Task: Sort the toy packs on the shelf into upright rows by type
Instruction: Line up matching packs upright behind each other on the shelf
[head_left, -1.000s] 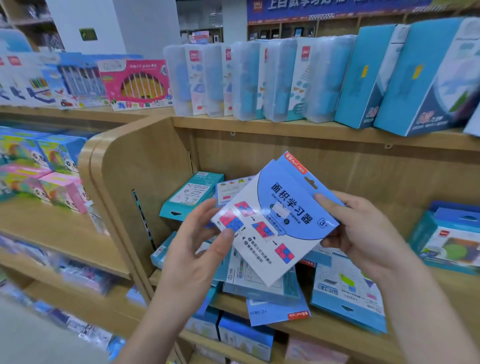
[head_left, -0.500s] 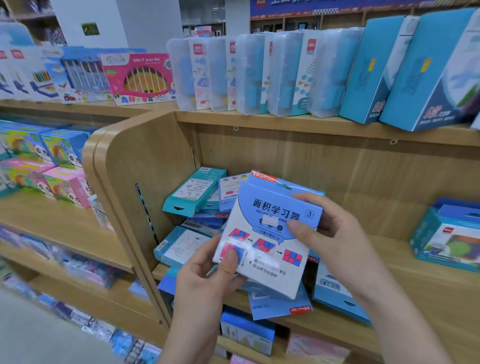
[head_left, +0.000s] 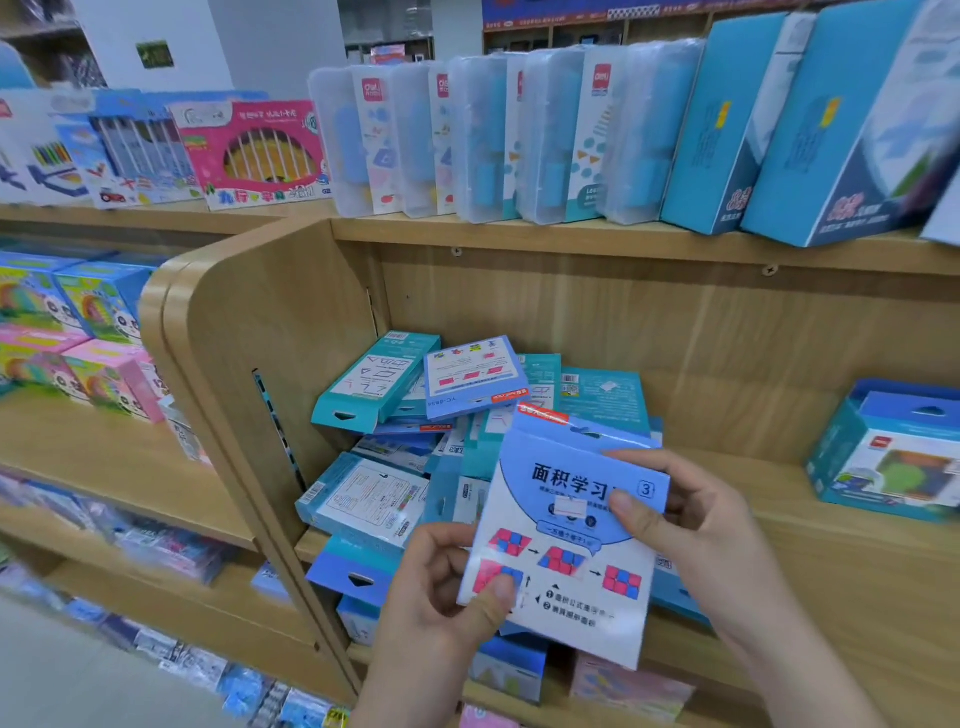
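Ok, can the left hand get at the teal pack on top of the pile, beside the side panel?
Probably not yet: the left hand pinches the blue pack by its lower corner. Nothing stands between it and the teal pack, so it could once the right hand holds the blue pack alone.

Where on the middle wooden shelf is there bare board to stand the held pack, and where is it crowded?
Free: the wooden shelf board between the heap of teal and blue flat packs and the blue windowed box at the right. Crowded: the left end, where that heap fills the corner by the curved wooden side panel.
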